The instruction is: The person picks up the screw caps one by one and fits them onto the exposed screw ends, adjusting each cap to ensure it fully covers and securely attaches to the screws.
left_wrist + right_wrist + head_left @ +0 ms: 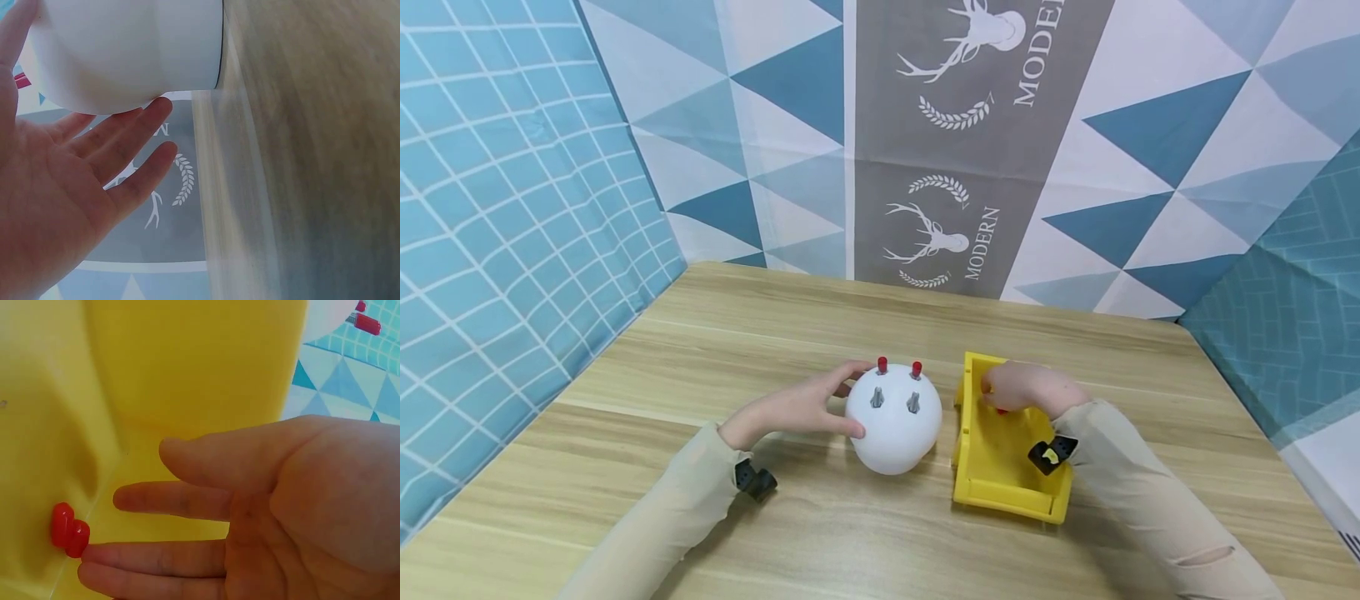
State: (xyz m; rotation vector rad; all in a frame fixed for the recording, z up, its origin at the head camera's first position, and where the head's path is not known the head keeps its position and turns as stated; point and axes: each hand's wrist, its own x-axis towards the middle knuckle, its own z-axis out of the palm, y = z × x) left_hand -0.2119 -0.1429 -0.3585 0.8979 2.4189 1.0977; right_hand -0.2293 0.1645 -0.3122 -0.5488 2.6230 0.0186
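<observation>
A white rounded body (893,429) stands on the table, with two red-capped pegs (882,365) at its top and two bare grey metal prongs (877,398) below them. My left hand (808,406) holds its left side, thumb at the front and fingers behind; the left wrist view shows the fingertips against the white surface (131,50). My right hand (1026,386) reaches into a yellow bin (1000,496). In the right wrist view its fingers are extended, nothing between them, and the lower fingertips lie right beside two small red rounded pieces (62,525) in the corner.
The bin stands just right of the white body on a wooden table (760,533). A patterned cloth wall (790,167) rises at the back edge, with a blue tiled-look sheet (512,208) on the left and a teal one (1292,300) on the right.
</observation>
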